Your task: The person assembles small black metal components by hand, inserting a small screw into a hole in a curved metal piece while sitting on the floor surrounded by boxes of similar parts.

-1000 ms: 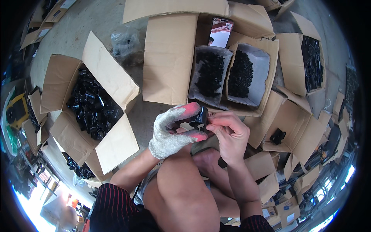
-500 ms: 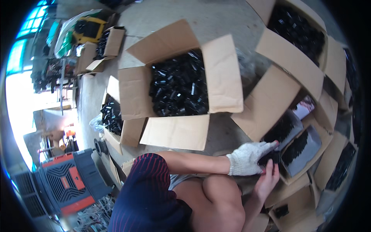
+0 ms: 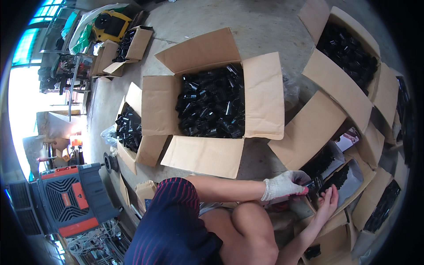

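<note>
My left hand (image 3: 282,186), in a white knitted glove, is closed on a black plastic piece (image 3: 312,183) at its fingertips. Bare, my right hand (image 3: 327,201) reaches over the near edge of a grey-white tray (image 3: 353,189). Its fingers are apart and lie at a heap of small black parts (image 3: 336,177) in that tray; whether they touch any part is hard to see. A second tray (image 3: 337,155) beside it also holds small black parts (image 3: 320,164). Both trays rest in an open cardboard box (image 3: 369,164).
A large open carton (image 3: 264,95) full of glossy black pieces (image 3: 212,101) stands ahead. More cartons of black parts include one (image 3: 349,53) at far right and one (image 3: 129,128) at left. A grey-and-red machine (image 3: 73,198) stands at lower left.
My hands have moved apart. The right has gone from beside the left glove to the heap in the tray, while the left keeps the black piece. The whole view has shifted slightly.
</note>
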A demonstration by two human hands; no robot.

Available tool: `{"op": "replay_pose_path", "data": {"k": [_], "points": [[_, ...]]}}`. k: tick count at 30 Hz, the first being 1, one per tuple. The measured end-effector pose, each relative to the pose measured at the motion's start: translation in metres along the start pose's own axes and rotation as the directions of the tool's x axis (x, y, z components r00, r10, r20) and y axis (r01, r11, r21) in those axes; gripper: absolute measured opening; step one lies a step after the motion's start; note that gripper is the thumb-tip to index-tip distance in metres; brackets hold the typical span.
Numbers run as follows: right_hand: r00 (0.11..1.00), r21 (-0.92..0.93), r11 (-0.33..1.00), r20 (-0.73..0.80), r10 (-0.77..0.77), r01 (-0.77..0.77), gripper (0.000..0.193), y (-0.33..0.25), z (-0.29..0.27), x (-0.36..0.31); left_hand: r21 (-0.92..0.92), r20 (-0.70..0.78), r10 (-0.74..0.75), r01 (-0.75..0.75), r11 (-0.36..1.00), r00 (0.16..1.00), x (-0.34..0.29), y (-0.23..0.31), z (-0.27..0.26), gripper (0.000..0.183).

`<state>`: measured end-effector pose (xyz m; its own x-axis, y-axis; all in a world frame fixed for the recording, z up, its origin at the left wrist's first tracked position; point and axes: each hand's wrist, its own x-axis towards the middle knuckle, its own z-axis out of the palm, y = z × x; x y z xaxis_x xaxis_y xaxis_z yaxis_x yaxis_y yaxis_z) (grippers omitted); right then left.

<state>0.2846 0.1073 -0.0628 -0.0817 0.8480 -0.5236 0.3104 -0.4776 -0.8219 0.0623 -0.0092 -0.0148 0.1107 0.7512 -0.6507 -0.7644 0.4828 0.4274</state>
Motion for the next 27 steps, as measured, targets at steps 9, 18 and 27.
{"op": "replay_pose_path", "data": {"k": [9,18,27], "points": [[0.969,-0.820,0.517,0.191,-0.157,0.245,0.032,0.031,-0.010,0.065,0.059,-0.083,0.114,-0.110,0.992,0.990,0.014,-0.012,-0.017,0.040],[0.960,-0.724,0.633,0.241,-0.141,0.274,0.026,0.049,-0.031,0.076,0.116,-0.046,0.078,-0.072,0.991,0.996,0.029,-0.022,-0.015,0.042],[0.982,-0.607,0.773,0.147,-0.120,0.185,0.013,0.055,-0.036,0.070,0.137,-0.103,0.113,-0.098,0.986,0.988,0.020,-0.018,-0.011,0.046]]}}
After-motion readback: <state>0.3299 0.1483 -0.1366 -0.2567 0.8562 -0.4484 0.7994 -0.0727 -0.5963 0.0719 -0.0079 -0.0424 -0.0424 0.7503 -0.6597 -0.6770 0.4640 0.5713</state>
